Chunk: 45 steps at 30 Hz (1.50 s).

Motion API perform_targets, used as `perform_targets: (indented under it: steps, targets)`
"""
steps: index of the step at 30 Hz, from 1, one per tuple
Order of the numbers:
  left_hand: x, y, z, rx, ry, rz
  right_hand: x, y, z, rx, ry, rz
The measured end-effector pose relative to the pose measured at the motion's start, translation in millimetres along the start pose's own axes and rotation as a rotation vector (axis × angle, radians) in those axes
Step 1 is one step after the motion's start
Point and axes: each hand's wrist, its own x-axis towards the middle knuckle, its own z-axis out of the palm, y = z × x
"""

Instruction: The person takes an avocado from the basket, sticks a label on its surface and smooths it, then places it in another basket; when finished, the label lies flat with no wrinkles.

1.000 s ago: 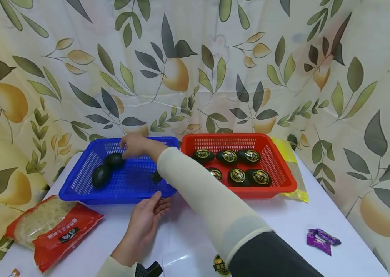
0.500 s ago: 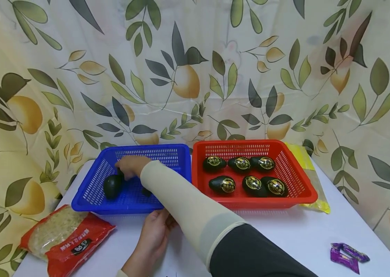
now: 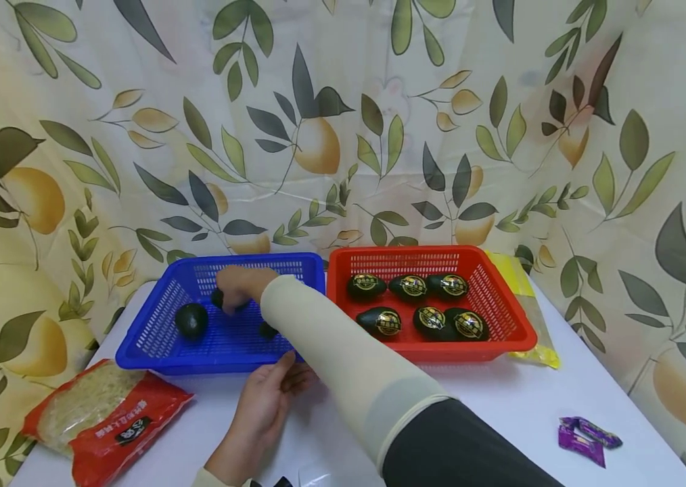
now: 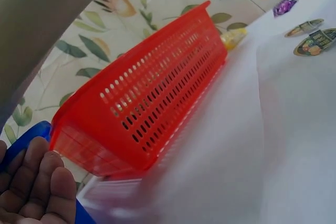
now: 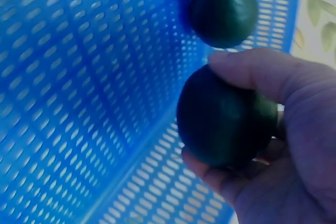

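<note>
Dark green egg-shaped fruit (image 5: 223, 116), gripped by curled right hand (image 3: 241, 285); could slip, striking blue perforated plastic basket (image 3: 154, 338), which relaxed left hand (image 3: 266, 406) touches.

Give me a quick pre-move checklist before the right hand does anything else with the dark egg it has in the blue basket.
1. Grip on the held egg: ok. The right hand curls its fingers round it in the right wrist view.
2. Room in the blue basket: ok. One loose egg lies to the left, another dark one is partly behind the forearm, with bare mesh between.
3. Basket steadied: ok. The left hand touches its front rim.
4. Held egg set down or lifted: cannot tell; the hand hides its underside.
5. Red basket supply: ok. Six labelled eggs remain.
6. Third egg's exact position: cannot tell, sleeve in the way.
</note>
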Motion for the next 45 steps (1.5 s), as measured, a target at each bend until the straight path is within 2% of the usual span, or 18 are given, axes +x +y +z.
perform_targets:
  steps: [4,10,14,17,21,25,31,36,40,45]
  targets:
    - [-3.2,-0.2,-1.7,0.015,0.018,-0.03,-27,10,-8,0.109,0.043,-0.061]
    - [-3.7,0.2,-1.9,0.016,0.035,-0.06,-84,31,-28,0.176,0.13,-0.196]
    - [-3.2,2.7,0.3,0.032,0.036,-0.043,-131,45,-42,0.26,0.193,-0.204]
    - [-3.8,5.3,1.4,0.063,0.033,-0.041,-168,55,-45,0.327,0.227,-0.192]
    - [-5.1,6.5,3.1,0.099,0.018,-0.047,-219,67,-35,0.402,0.253,-0.201]
    - [-6.4,4.9,4.7,0.109,0.008,-0.036,-266,75,-14,0.442,0.264,-0.213]
    - [-14.0,4.0,10.1,0.128,-0.012,-0.049,-320,78,24,0.456,0.275,-0.168]
    - [-22.4,1.1,26.5,0.274,-0.106,-0.037,-346,82,57,0.546,0.267,-0.074]
    - [-26.2,-4.2,38.5,0.443,-0.199,0.043,-357,87,80,0.608,0.25,-0.034]
    - [-28.4,-16.1,50.9,0.742,-0.301,0.156,-365,95,107,0.602,0.205,0.005]
